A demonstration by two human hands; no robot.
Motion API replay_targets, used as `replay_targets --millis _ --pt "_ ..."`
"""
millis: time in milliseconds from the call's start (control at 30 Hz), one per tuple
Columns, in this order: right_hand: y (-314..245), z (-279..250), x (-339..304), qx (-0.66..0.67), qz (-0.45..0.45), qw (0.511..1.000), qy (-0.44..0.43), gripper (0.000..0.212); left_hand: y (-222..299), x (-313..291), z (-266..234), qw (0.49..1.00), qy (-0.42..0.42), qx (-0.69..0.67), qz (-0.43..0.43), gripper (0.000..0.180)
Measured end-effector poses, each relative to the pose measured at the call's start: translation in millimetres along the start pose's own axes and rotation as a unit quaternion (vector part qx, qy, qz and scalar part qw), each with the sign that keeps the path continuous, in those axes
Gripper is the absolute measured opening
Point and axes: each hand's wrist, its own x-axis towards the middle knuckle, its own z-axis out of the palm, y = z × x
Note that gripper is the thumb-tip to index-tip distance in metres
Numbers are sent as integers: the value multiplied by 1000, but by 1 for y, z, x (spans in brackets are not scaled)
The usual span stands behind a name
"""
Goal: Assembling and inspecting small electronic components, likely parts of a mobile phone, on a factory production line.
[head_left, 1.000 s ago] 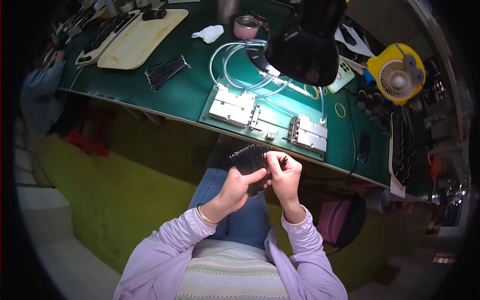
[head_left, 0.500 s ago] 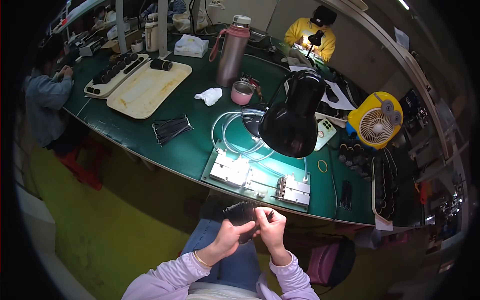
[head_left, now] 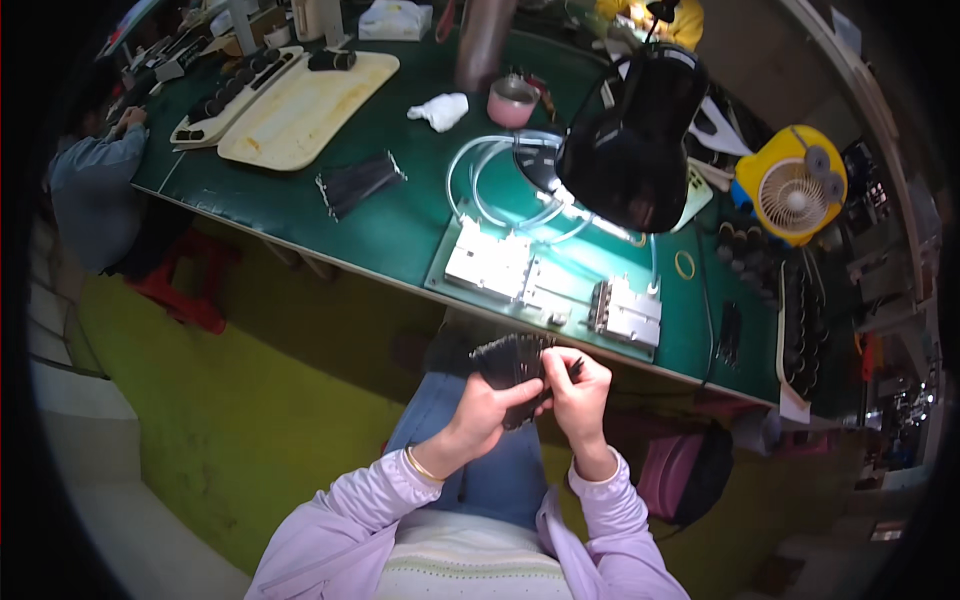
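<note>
Over my lap, my left hand (head_left: pixel 480 412) is closed round a fanned bundle of short black wires (head_left: pixel 508 362), thumb across its front. Beside it, my right hand (head_left: pixel 582 398) pinches at the bundle's right edge, and a few dark wire ends poke out past its fingers. Its fingertips hide how many wires are in that pinch. Just beyond my hands, a metal fixture with two silver blocks (head_left: pixel 488 262) and clear tubes (head_left: pixel 470 165) sits at the table's near edge, lit by a black desk lamp (head_left: pixel 630 140). A similar pile of black wires (head_left: pixel 360 185) lies further left.
On the green table (head_left: pixel 300 215) stand a cream tray (head_left: pixel 310 110), a pink cup (head_left: pixel 512 103), a tall flask (head_left: pixel 484 45) and a yellow fan (head_left: pixel 795 185). Black rolled parts (head_left: pixel 800 330) fill a tray at right. A person (head_left: pixel 95 190) sits at the left; a bag (head_left: pixel 685 470) rests below.
The view has tilted down and shifted, so the table sits higher and my hands appear up and to the right. Both hands keep the same hold on the wires.
</note>
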Motion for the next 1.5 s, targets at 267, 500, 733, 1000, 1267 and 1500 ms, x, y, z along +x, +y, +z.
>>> replay_targets --millis 267,500,733,1000,1267,1500 --pt "2 -1 -3 -11 -5 1000 -9 13 0 0 -2 999 8 -23 -25 17" --pt "2 -1 -4 -22 1 1000 -1 12 -2 -3 0 1000 1 0 -8 18" --pt "0 2 -2 -33 -5 999 10 13 -5 -2 -3 999 -4 33 0 18" --pt "-5 3 9 -11 -21 1000 1 15 -8 8 6 999 3 -6 40 16" --pt "-7 5 15 -35 -8 999 33 16 -14 14 2 996 -2 2 86 18" --pt "-3 5 19 9 -4 999 32 17 -6 15 8 997 -1 13 75 13"
